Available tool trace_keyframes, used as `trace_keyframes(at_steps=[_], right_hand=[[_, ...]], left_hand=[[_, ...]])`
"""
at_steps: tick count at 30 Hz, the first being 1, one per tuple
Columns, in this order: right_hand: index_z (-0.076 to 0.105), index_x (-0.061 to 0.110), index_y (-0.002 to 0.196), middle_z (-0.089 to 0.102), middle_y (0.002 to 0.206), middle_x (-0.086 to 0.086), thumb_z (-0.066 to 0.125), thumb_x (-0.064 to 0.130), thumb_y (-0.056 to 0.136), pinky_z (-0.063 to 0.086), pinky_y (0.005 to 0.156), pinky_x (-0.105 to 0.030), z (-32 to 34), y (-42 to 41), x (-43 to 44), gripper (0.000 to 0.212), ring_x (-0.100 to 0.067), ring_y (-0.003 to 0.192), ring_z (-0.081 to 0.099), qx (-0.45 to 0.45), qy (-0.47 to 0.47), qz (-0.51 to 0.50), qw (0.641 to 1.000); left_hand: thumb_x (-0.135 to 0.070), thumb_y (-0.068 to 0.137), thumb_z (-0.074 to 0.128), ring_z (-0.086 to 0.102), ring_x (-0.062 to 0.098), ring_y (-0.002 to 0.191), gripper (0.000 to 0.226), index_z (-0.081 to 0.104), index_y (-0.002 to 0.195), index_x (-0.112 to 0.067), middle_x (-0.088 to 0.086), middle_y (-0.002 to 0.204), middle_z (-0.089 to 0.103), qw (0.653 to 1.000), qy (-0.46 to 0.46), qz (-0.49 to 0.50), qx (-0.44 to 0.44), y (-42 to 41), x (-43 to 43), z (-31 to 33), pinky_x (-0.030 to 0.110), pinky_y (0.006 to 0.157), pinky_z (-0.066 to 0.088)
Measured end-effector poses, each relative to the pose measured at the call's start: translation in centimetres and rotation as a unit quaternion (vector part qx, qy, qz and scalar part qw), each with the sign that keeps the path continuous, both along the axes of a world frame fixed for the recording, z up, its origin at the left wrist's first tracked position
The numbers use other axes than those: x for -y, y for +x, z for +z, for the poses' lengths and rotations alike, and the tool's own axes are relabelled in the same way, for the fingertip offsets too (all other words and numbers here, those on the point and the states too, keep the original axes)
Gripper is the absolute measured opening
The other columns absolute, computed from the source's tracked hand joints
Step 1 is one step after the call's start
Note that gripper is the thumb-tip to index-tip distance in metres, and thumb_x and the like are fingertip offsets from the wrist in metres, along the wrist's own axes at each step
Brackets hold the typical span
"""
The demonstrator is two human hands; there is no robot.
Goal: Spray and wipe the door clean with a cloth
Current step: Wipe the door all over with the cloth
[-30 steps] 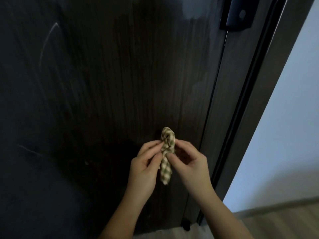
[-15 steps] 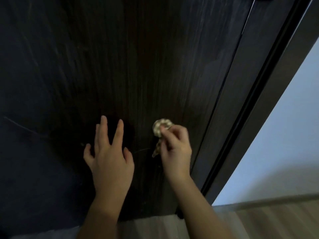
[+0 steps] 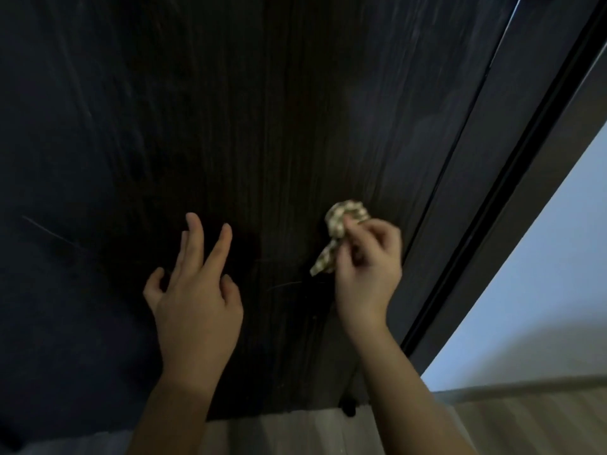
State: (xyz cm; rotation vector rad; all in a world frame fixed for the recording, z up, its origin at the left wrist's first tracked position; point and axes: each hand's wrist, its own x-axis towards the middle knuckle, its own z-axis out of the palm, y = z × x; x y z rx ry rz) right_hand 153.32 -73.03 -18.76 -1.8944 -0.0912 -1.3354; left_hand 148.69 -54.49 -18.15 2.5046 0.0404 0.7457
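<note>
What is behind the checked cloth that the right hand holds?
The dark door is behind the checked cloth. The patch directly behind it is covered; the right hand hides part of the cloth.

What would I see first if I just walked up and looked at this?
Probably the little checked cloth, bunched up and pinched in the right hand against the big dark door, near its right edge. Next, the left hand, empty, with fingers spread in front of the door lower down. At the far right there is a pale wall.
</note>
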Motion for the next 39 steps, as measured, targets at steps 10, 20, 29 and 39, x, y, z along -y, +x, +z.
trace_keyframes(at_steps=[10,20,29,39], right_hand=[[0.069,0.011,0.114,0.047,0.106,0.002,0.065,-0.009,0.078,0.037,0.089,-0.005,2.8,-0.2,-2.3,0.042,0.002,0.097,0.045,-0.003,-0.041,0.022,0.999],[0.068,0.003,0.113,0.048,0.106,-0.007,0.054,-0.005,0.08,0.036,0.085,-0.001,7.6,0.2,-1.0,0.037,0.009,0.098,0.048,0.058,-0.136,0.02,0.989],[0.071,0.006,0.104,0.052,0.108,-0.007,0.058,-0.006,0.076,0.035,0.089,-0.005,6.2,-0.2,4.0,0.034,-0.013,0.096,0.053,0.012,-0.175,-0.026,0.984],[0.071,0.006,0.1,0.05,0.106,-0.002,0.067,-0.015,0.069,0.034,0.088,-0.004,2.9,-0.9,5.7,0.037,-0.006,0.098,0.048,-0.049,-0.146,-0.038,0.987]], left_hand=[[-0.019,0.091,0.052,0.0,0.004,0.143,0.073,0.013,0.151,-0.036,-0.01,0.159,-0.008,0.999,0.012,-0.022,-0.031,-0.2,-0.6,0.4,0.048,0.112,0.017],[-0.021,0.082,0.068,0.004,0.028,0.147,0.085,0.021,0.151,-0.032,0.006,0.161,0.0,0.994,0.039,-0.007,0.097,1.4,0.1,3.7,0.054,0.111,0.022],[-0.03,0.077,0.074,-0.002,0.034,0.147,0.098,0.012,0.153,-0.03,0.009,0.161,-0.005,0.992,0.102,0.012,0.075,2.6,0.6,4.6,0.058,0.109,0.029],[-0.021,0.078,0.072,-0.006,0.027,0.148,0.096,0.011,0.153,-0.027,0.008,0.161,-0.008,0.994,0.091,-0.014,0.053,1.3,2.0,1.3,0.062,0.114,0.009]])
